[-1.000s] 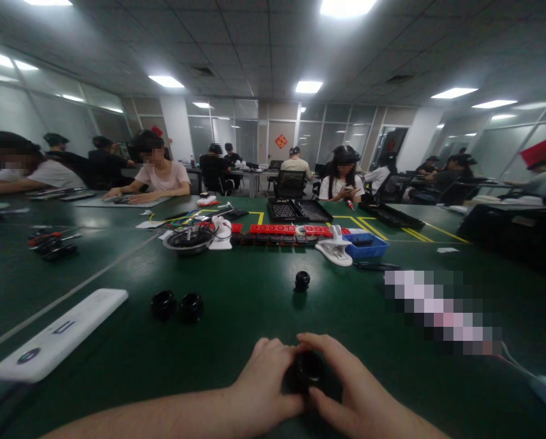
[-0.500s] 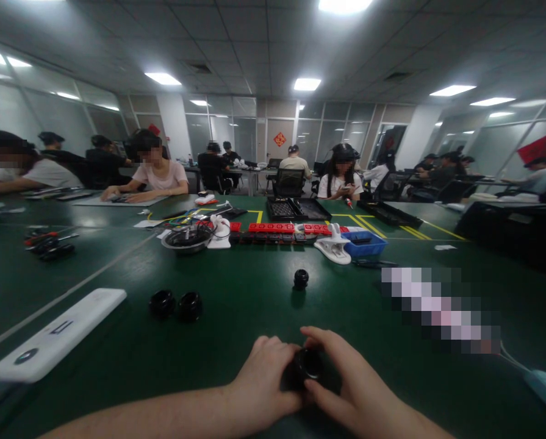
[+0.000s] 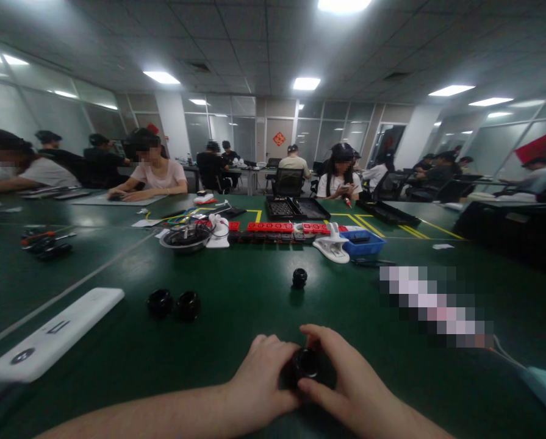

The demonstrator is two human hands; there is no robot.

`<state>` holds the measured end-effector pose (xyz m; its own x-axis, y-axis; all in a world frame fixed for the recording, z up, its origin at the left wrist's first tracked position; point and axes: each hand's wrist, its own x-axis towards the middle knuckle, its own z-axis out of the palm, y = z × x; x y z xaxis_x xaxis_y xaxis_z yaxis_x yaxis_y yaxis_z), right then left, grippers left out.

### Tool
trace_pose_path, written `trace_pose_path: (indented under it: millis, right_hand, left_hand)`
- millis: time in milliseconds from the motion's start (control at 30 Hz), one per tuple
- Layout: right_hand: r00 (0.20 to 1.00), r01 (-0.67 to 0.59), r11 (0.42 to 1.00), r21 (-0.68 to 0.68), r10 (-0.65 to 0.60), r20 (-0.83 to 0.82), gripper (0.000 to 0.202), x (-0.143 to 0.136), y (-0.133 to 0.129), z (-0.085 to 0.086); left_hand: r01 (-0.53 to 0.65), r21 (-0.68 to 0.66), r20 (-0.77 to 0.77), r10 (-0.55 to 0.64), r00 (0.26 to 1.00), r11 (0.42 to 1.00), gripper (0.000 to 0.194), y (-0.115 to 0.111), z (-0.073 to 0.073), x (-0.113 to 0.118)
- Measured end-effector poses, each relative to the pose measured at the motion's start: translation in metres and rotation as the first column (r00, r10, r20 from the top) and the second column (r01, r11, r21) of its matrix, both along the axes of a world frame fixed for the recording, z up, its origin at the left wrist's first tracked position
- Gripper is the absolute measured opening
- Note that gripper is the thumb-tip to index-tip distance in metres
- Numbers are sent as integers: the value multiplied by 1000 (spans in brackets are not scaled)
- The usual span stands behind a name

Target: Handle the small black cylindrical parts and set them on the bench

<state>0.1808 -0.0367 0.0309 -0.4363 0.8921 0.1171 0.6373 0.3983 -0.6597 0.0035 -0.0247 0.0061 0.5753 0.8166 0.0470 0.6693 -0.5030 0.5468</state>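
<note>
Looking at two bare hands working at the near middle of a green table [image 3: 236, 286]. Holding a black ring [image 3: 305, 364] between them, hole facing mostly up. Wrapping it from the right with the right hand [image 3: 346, 378], with the thumb on the near side and the index finger curved round the far side, so only a narrow gap there, pretty much filled by the ring. Bracing it from the left with the left hand [image 3: 266, 375], with fingers bunched together and the thumb low on the near side. Can't tell if the base touches the table, way too dark and covered down there.

Also seeing a spare ring [image 3: 188, 305] farther off to the left, with a twin ring [image 3: 159, 303] just beside it, plus a lone ring [image 3: 299, 278] straight beyond the hands, well apart from that pair. Can spot a white bar [image 3: 71, 332] lying at a slant on the left, and tools [image 3: 48, 244] in a heap beyond it.

Farther back, going left to right: a metal bowl [image 3: 185, 249], a white clamp [image 3: 218, 235], a red strip [image 3: 270, 227], a second clamp [image 3: 331, 247], then a blue tray [image 3: 366, 245]. Can't identify the pixelated thing [image 3: 432, 305] on the right.
</note>
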Motion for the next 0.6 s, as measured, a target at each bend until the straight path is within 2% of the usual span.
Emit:
trace_pose_path:
  millis: [233, 333, 500, 600]
  right_hand:
    - [990, -112, 990, 85, 118, -73, 57, 4, -5, 1]
    - [990, -113, 992, 56, 117, -79, 58, 4, -5, 3]
    - [997, -73, 997, -14, 72, -5, 63, 0, -2, 1]
    - [998, -63, 998, -17, 63, -1, 57, 1, -1, -2]
  left_hand:
    - [-29, -28, 23, 30, 999, 999, 37, 0, -1, 0]
    - [-48, -36, 17, 49, 999, 998, 37, 0, -1, -1]
    - [-15, -13, 52, 15, 999, 1000, 31, 1, -1, -1]
    - [-4, 3, 67, 3, 998, 1000, 33, 1, -2, -1]
